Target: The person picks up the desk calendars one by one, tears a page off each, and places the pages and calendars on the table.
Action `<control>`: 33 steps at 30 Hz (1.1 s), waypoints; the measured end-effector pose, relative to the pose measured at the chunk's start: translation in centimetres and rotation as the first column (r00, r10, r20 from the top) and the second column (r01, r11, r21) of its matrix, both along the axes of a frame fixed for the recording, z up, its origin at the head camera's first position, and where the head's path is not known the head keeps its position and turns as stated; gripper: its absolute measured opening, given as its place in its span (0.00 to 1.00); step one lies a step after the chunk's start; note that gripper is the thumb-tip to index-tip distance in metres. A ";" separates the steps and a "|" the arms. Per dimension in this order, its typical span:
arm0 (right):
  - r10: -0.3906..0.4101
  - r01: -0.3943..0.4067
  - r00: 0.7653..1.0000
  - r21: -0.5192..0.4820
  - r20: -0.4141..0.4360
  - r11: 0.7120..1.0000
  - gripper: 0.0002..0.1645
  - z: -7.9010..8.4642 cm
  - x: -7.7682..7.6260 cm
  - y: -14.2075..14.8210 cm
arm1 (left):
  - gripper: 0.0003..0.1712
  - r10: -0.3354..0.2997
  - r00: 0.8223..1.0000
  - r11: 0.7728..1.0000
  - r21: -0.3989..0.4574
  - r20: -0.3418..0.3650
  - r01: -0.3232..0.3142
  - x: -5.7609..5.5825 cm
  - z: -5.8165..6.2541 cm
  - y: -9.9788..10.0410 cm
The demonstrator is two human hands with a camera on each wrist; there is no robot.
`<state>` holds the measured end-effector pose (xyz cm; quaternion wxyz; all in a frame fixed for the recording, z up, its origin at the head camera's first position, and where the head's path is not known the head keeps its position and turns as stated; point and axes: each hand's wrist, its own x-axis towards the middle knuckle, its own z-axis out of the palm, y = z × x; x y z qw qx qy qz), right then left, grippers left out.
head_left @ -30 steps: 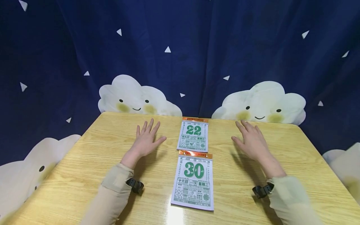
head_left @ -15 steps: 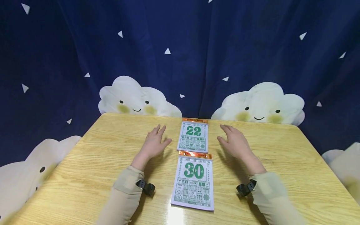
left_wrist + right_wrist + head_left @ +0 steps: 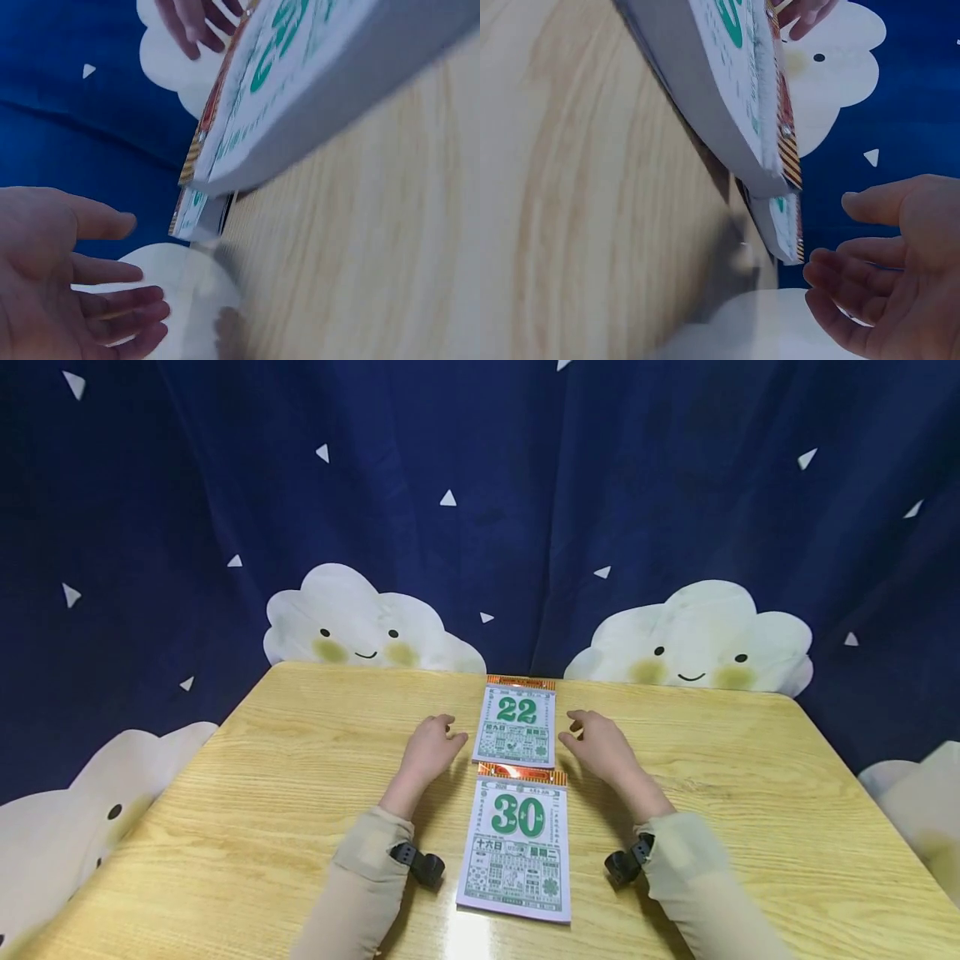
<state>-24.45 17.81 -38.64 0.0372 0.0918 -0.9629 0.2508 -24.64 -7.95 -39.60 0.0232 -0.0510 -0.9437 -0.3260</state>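
Two thick tear-off calendars lie one behind the other on the wooden table. The far calendar (image 3: 514, 727) shows a green 22, and the near calendar (image 3: 514, 852) a green 30; each has a red and gold band along its top. My left hand (image 3: 431, 750) hovers just left of the far calendar, its fingers relaxed and slightly bent. On the other side my right hand (image 3: 602, 748) is held over the table in much the same way, thumb toward the far calendar. Both wrist views show a gap between hand and calendars, with neither hand holding anything.
The wooden table (image 3: 285, 760) reaches back to a dark blue curtain (image 3: 450, 410) printed with smiling clouds and white triangles. Each wrist bears a black strap with a small camera, such as the left wrist camera (image 3: 427, 867).
Both hands have moved inward toward the far calendar, the left one rightward and the right one leftward. Their spread fingers have drawn together and bent a little. The calendars have stayed put.
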 end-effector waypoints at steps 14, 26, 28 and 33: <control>-0.016 0.024 0.991 -0.054 0.132 0.998 0.28 -1.6 -0.5 -1.2 | 0.26 0.025 0.992 0.987 0.152 0.126 -0.045 0.3 -0.6 2.1; -0.030 0.041 0.991 -0.075 0.133 0.996 0.22 -2.5 -0.9 -2.3 | 0.14 0.064 0.981 0.978 0.184 0.185 -0.098 -0.1 -1.1 3.9; -0.041 0.059 0.987 -0.113 0.155 0.992 0.22 -2.6 -0.9 -2.4 | 0.14 0.080 0.975 0.973 0.197 0.206 -0.121 -0.1 -1.2 4.0; -0.132 0.194 0.960 -0.246 0.246 0.950 0.21 -2.4 -1.0 -2.4 | 0.20 0.140 0.969 0.951 0.245 0.204 -0.189 -0.4 -1.3 4.5</control>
